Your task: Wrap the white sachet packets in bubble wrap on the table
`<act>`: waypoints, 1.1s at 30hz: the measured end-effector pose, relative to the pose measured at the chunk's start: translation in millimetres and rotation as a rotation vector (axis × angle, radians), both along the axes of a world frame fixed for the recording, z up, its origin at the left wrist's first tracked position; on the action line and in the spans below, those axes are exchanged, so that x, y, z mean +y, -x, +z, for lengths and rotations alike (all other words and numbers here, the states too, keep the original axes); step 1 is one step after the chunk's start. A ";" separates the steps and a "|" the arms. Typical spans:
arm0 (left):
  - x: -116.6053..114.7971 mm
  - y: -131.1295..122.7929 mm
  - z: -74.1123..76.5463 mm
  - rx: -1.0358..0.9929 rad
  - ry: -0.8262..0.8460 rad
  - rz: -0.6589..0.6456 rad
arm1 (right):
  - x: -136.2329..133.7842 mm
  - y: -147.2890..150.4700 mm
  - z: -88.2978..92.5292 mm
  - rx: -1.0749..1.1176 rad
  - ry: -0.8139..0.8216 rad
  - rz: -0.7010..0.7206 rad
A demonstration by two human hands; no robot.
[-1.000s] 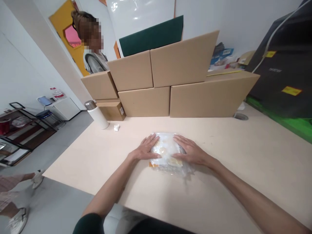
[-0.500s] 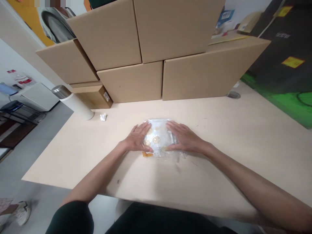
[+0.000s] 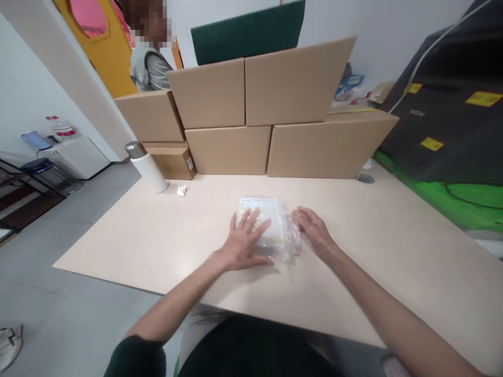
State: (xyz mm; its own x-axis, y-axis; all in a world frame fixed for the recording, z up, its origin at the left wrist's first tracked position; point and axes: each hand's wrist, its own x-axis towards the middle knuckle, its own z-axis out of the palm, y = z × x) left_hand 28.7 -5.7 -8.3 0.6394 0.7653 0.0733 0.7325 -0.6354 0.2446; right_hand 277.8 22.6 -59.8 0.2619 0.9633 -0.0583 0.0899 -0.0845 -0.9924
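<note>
A clear plastic packet point(image 3: 267, 209) with a whitish inside lies flat on the table. My left hand point(image 3: 244, 242) rests across its left part with the fingers spread, so some of the packet is hidden under the palm. At the packet's right edge, crinkled clear plastic wrap point(image 3: 294, 235) bunches up. My right hand point(image 3: 314, 228) is there with its fingers curled and closed at the edge of this wrap. What exactly lies inside the packet is hard to make out through the shine.
Stacked cardboard boxes point(image 3: 228, 152) line the back of the table point(image 3: 157, 246). At the back left stand a white bottle point(image 3: 151, 173) with a steel cap and a crumpled white tissue point(image 3: 181, 190). A person point(image 3: 151, 68) is behind the boxes. A dark covered machine point(image 3: 444, 125) stands at right.
My right hand has moved off the packet's top to the wrap at its right edge. My left hand has shifted inward over the packet. The view has tilted up and turned left.
</note>
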 end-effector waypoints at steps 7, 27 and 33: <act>3.0 -30.3 -19.4 -0.192 -0.028 -0.024 | 7.6 -4.2 -10.4 0.196 -0.013 0.064; -1.1 58.8 -31.1 -1.749 0.354 0.867 | 3.7 -32.3 22.7 0.199 -0.215 -0.277; -37.8 92.0 -35.2 -1.178 -0.033 0.950 | 8.5 -44.4 14.0 0.195 -0.120 -0.283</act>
State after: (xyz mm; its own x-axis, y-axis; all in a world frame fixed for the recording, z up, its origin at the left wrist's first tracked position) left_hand -63.2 -43.5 -43.6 -0.5108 0.8360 0.2006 0.2635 -0.0699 0.9621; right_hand 322.2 31.1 -45.8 0.5146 0.8571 -0.0242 -0.1123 0.0394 -0.9929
